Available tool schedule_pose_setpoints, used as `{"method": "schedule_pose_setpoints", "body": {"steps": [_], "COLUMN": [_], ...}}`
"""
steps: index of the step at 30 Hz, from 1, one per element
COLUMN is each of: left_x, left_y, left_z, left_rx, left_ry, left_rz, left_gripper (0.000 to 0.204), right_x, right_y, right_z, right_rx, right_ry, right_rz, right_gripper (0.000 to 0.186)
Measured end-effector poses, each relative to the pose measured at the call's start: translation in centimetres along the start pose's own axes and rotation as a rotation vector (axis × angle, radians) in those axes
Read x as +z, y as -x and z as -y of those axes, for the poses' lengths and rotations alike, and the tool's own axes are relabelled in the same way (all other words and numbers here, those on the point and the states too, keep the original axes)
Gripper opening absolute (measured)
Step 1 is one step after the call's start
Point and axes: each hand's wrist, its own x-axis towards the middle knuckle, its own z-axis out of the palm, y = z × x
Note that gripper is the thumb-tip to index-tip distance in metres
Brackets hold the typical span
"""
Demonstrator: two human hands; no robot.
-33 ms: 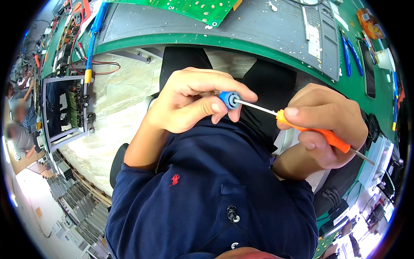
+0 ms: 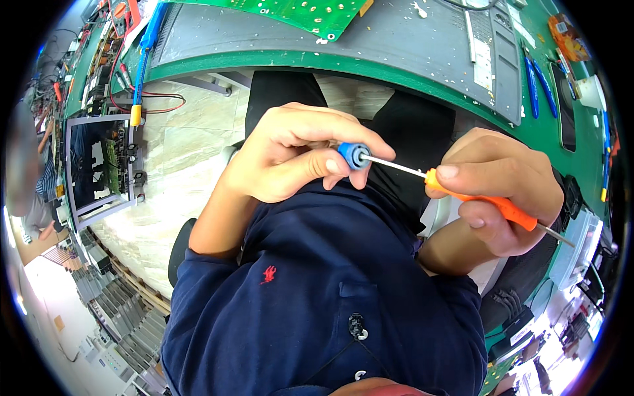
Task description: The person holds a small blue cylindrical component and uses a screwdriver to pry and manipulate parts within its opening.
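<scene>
Above my lap, my left hand (image 2: 284,152) pinches a small blue cylindrical part (image 2: 350,154) with a ringed, hollow-looking end turned to the right. My right hand (image 2: 505,181) grips the orange handle of a screwdriver (image 2: 514,212), thumb and fingers wrapped round it. From the handle a thin metal shaft reaches left, and its tip meets the open end of the blue part. How deep the tip goes in is hidden. A second length of metal rod sticks out of the handle's other end, towards the lower right.
Ahead is a green bench with a grey mat (image 2: 244,33) bearing a green circuit board (image 2: 310,16). Blue-handled pliers (image 2: 532,86) and a dark phone (image 2: 563,109) lie to the right. A framed electronics unit (image 2: 99,168) stands at left; people are beyond it.
</scene>
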Motion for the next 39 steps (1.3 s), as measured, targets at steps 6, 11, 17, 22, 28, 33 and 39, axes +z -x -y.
{"method": "schedule_pose_setpoints", "body": {"steps": [6,11,17,22,28,33,39], "left_x": [-1.1,-1.3,-1.6,-1.8,-1.9,-1.7,-0.6], "left_y": [0.1,-0.1,-0.3,-0.1,-0.3,-0.3,-0.2], "left_z": [-0.5,0.0,-0.3,-0.3,-0.5,-0.7,-0.2], "left_rx": [-0.09,-0.018,0.043,0.024,-0.019,-0.087,-0.108], "left_ry": [0.107,0.073,-0.061,-0.108,-0.188,-0.233,-0.338], "left_rz": [0.195,0.362,0.321,0.28,0.219,0.158,0.127], "left_gripper": [0.031,0.03,0.028,0.025,0.024,0.022,0.02], "right_x": [-0.4,-0.3,0.7,0.8,0.7,0.5,-0.1], "right_y": [-0.1,-0.3,-0.6,-0.7,-0.7,-0.3,0.3], "right_z": [-1.0,-1.3,-0.4,-0.2,-0.5,-0.6,0.0], "right_rx": [0.012,-0.006,-0.031,0.017,0.059,0.127,0.151], "right_ry": [-0.184,-0.253,-0.123,-0.06,0.001,0.003,0.041], "right_rz": [0.068,0.133,0.082,0.113,0.122,0.106,0.122], "right_gripper": [0.024,0.023,0.026,0.028,0.033,0.035,0.036]}}
